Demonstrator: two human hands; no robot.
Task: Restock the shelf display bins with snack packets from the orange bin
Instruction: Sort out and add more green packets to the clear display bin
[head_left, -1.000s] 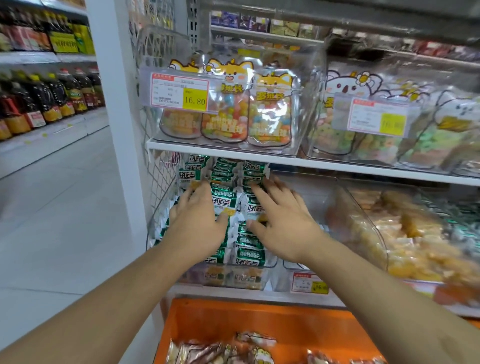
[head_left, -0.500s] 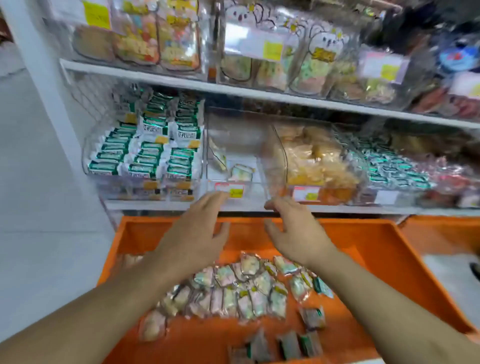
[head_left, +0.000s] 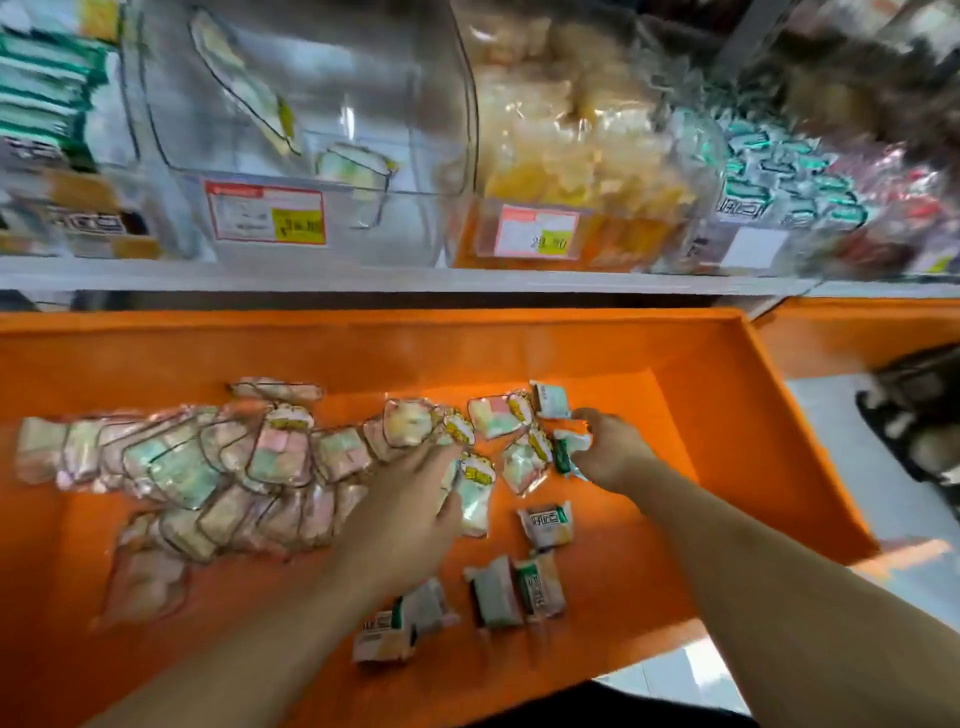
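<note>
The orange bin (head_left: 779, 415) fills the lower view, below the shelf. A long spread of clear pastel snack packets (head_left: 208, 467) lies across its floor, with several green-and-white packets (head_left: 540, 587) near the front. My left hand (head_left: 410, 499) rests on pastel packets in the middle, fingers curled over one. My right hand (head_left: 613, 452) is closed on a small green-and-white packet (head_left: 569, 449) at the right end of the spread. Above, a clear shelf bin (head_left: 322, 223) holds only a couple of pastel packets.
The white shelf edge (head_left: 415, 283) runs above the orange bin. To the right of the near-empty bin stand a bin of yellow snacks (head_left: 571, 156) and a bin of green-and-white packets (head_left: 779, 171). A second orange bin (head_left: 857, 332) and a dark object (head_left: 919, 415) lie to the right.
Both hands left the green-packet bin on the shelf and came down into the orange bin. The view dropped with them. My right hand has closed on a green-and-white packet.
</note>
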